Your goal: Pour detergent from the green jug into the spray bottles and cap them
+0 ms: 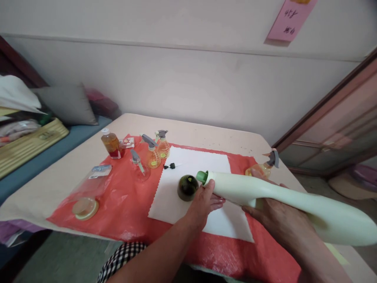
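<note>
A large pale green plastic jug (235, 185) with a darker green spout lies tilted across both hands, nearly level. My left hand (206, 198) supports its neck from below, thumb up against the side near the spout. My right hand (273, 216) is wrapped round the jug's middle, with part of the fingers hidden behind it. Just left of the spout, a round dark green glass container (188, 188) sits on a white scalloped cloth (200, 157). No liquid stream shows. On the cloth's left edge lies a small black nozzle (169, 166) with a thin pale tube.
Clear spray bottles with grey heads stand left, one nearest (141, 171); another spray bottle (265, 169) stands behind my right hand. An amber bottle (111, 144), a clear plastic bag (96, 179) and a round lidded tub (85, 208) are farther left. Red plastic sheeting (126, 214) covers the tabletop.
</note>
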A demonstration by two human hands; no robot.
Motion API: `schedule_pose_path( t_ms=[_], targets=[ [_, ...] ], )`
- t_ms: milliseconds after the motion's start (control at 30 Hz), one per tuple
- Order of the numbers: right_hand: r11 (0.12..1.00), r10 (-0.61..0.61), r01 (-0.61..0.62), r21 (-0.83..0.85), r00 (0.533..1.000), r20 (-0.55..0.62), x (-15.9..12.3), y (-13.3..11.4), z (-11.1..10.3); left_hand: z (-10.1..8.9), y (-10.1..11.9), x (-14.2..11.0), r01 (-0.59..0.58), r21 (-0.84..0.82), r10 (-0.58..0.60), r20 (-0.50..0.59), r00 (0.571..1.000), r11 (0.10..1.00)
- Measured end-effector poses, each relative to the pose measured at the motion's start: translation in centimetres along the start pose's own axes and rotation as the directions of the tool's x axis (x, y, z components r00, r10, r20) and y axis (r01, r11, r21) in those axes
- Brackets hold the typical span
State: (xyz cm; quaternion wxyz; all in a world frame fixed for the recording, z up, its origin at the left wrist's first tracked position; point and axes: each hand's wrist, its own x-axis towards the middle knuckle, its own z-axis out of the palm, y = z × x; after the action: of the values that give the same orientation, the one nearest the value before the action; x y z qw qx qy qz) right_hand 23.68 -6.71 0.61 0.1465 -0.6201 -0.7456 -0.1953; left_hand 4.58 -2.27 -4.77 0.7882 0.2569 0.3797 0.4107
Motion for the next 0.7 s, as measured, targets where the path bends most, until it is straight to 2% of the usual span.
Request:
schedule_pose_path(
  t_ms=[200, 700],
  targets=[
    [0.994, -0.049, 0.050, -0.095, 0.999, 0.007, 0.5, -0.6, -0.2, -0.1, -0.2, -0.1, 0.021, -0.089, -0.024, -0.023, 0.999, 0.996],
    [0.993, -0.097, 0.096, -0.069, 0.995, -0.013, 0.9, -1.8, -0.8, -0.1, 0.2, -0.5, 0.063, -0.198, -0.075, -0.052, 0.996, 0.978]
  ],
)
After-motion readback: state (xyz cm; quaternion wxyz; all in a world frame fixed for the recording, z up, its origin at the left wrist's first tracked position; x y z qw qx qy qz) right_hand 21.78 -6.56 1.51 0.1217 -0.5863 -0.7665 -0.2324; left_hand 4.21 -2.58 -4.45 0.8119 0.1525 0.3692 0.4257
